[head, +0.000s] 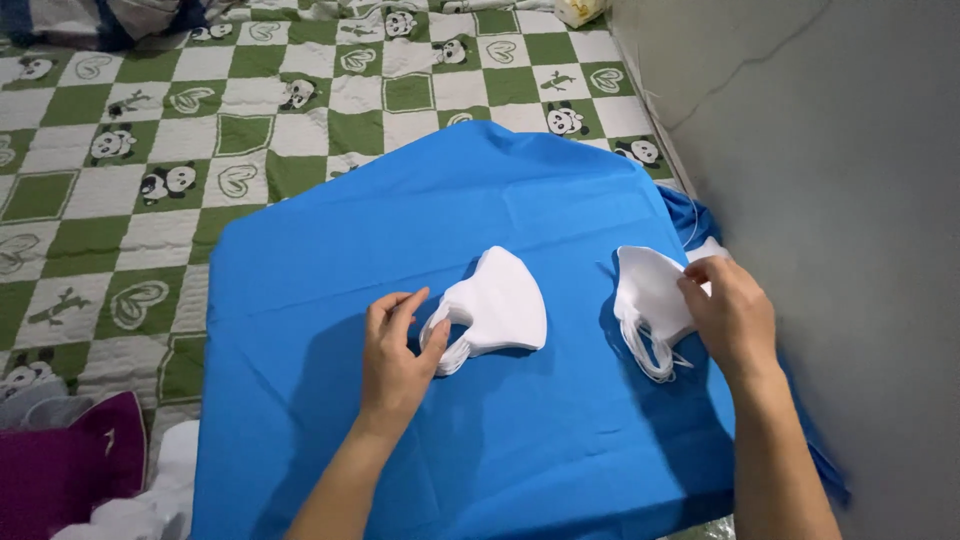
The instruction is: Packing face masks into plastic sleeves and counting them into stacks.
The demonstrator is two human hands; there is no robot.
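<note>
Masks sit in two white stacks on a blue sheet (400, 470); how many each holds cannot be counted. The left hand (395, 350) rests at the left stack (500, 310), fingers loosely together on its ear loops. The right hand (730, 315) pinches the top of the right stack (650, 300) and hides its right edge. Near left, a maroon cloth (70, 460) is cut off. A panda quilt (150, 150) lies beyond.
</note>
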